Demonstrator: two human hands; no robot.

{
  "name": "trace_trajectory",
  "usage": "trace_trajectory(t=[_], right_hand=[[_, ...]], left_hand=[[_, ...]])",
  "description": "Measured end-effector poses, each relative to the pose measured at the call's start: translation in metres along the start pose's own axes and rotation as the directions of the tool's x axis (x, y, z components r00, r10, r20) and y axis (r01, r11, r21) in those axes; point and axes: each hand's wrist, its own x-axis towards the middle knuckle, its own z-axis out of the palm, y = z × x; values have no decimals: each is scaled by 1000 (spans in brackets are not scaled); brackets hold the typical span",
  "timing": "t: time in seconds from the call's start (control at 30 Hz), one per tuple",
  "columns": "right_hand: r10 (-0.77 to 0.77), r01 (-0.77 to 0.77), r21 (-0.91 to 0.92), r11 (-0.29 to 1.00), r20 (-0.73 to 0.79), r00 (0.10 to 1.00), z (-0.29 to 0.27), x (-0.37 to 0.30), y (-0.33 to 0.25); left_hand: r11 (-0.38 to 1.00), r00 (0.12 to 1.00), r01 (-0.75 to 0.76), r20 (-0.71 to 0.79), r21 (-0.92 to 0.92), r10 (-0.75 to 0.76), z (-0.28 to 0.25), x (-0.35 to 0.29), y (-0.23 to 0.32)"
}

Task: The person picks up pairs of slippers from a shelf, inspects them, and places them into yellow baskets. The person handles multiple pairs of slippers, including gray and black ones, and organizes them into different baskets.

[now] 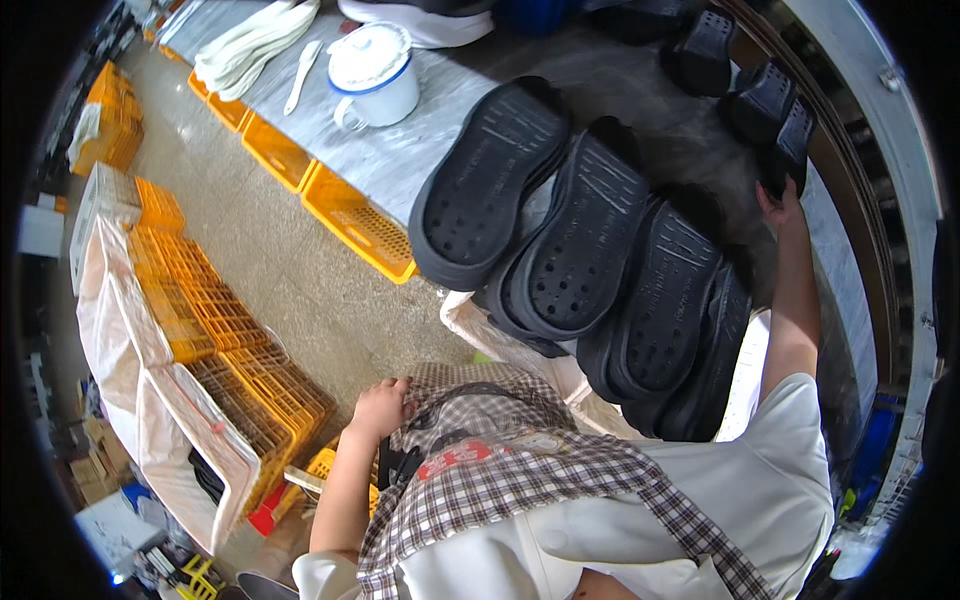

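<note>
At the far right, my right hand [783,203] reaches along the table and has its fingers closed on the near end of a black shoe sole [794,140]. Another black sole [760,100] lies right beside that one. My left hand [383,407] rests on my checked apron [570,480] with nothing visible in it; its fingers lie against the cloth and partly fold out of sight. Between the hands, several large black soles [590,230] with holes and grooves lie overlapping in a slanted row along the table's near edge.
On the grey table [430,165] stand a lidded white mug [385,92], a white spoon [302,78], a white cord bundle [255,45] and a white-soled shoe [425,22]. Yellow baskets [350,220] sit beneath its edge. Stacked yellow crates [220,310] stand across the floor at left.
</note>
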Motion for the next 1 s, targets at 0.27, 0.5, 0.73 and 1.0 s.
trace_trajectory(t=[0.27,0.5,0.73,1.0], right_hand=[[-16,14,-43,999,-54,998,93,24,12],[-129,124,-89,988,-54,990,92,114,25],[-59,36,236,971,91,994,69,66,10],[76,-114,114,987,298,951,44,-233,12]], left_hand=[[996,996,91,-17,-3,-91,32,-27,-20],[987,982,160,103,-13,-158,43,-38,-29],[983,982,169,92,-72,-162,18,-25,-42],[997,981,-42,-192,-69,28,-50,-10,-62]])
